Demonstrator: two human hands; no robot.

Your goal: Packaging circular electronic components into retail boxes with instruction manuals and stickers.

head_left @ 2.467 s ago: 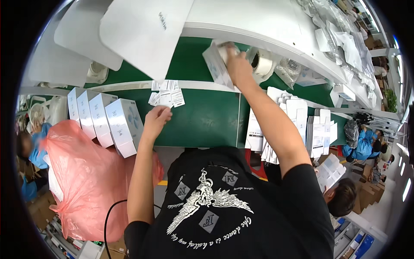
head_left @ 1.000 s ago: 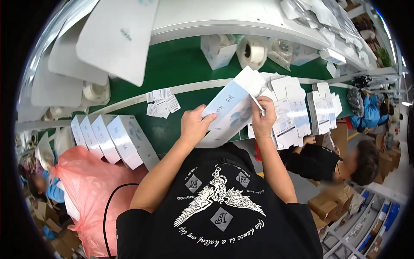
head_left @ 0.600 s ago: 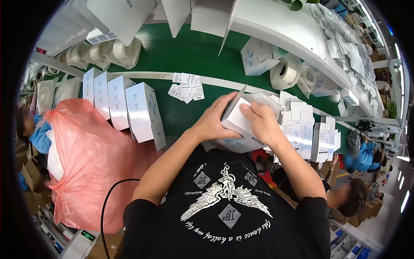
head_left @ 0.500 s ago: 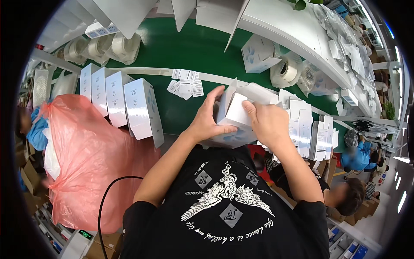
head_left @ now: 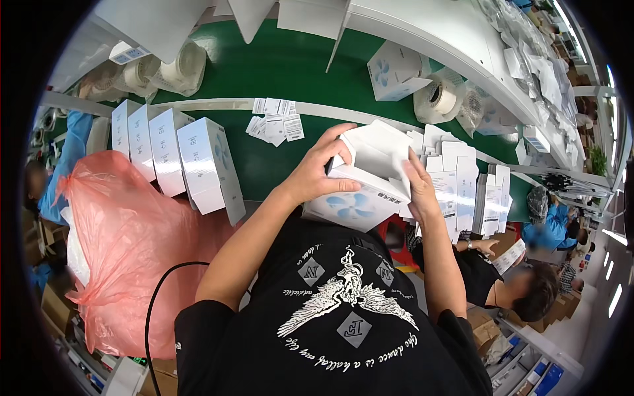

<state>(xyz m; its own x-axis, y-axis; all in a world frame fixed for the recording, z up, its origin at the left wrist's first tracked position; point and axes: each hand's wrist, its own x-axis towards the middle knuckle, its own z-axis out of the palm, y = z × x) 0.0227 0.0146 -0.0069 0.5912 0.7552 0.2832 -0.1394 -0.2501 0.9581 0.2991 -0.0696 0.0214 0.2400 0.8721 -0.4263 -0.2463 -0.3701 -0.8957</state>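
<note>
A white carton with a blue fan-blade print (head_left: 350, 206) is in front of my chest, its near face tilted up towards me. The mouth of the carton stands open, and white flaps rise around it. My left hand (head_left: 317, 168) grips the carton's left side, fingers curled over the rim and thumb along the near top edge. On the right, my right hand (head_left: 421, 185) is closed against the carton's side and a raised flap. How deep its fingers reach is hidden behind the cardboard. I cannot make out what lies inside the carton.
Four-sided white cartons (head_left: 201, 155) stand in a row at left, beside a large pink plastic bag (head_left: 132, 251). Printed labels (head_left: 276, 122) lie on the green table (head_left: 257, 168). Flattened cartons (head_left: 456, 178) are stacked at right. Tape rolls (head_left: 439, 99) sit farther back; a co-worker (head_left: 482, 280) is at right.
My right hand has moved from the white panel at the carton's top to its right side. The carton's mouth now shows wider, and more of its printed face is visible.
</note>
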